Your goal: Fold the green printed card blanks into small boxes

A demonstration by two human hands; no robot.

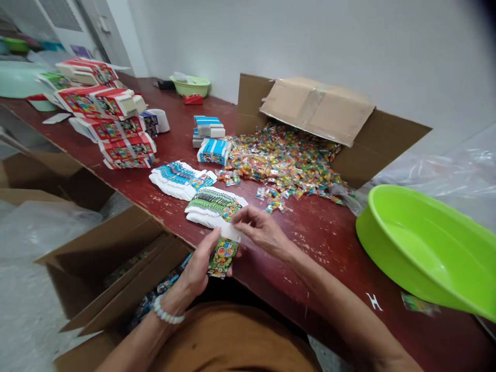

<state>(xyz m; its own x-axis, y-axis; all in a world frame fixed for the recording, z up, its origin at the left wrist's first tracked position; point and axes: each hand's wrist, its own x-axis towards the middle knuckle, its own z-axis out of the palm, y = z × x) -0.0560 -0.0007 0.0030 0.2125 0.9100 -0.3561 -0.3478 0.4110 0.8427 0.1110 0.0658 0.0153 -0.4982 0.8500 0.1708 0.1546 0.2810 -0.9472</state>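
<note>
My left hand (202, 258) is wrapped around a small green printed carton (223, 256), held upright just off the table's front edge. The carton's white top flap (229, 231) stands up. At that flap my right hand (258, 227) is closed, thumb and fingertips pinched at its edge. Just beyond my hands lies a fanned row of flat green cartons (215, 205). Beside it, to the left, is a fanned row of blue cartons (180, 178). A heap of small wrapped candies (287, 160) spreads behind them on the dark red table (306, 227).
An opened cardboard box (318, 106) lies behind the candies. A bright green basin (418, 248) stands at right. Red carton bundles (96, 103) are piled at left, blue bundles (213, 151) mid-table. Below the front edge, an open cardboard box (112, 248) holds blue packs.
</note>
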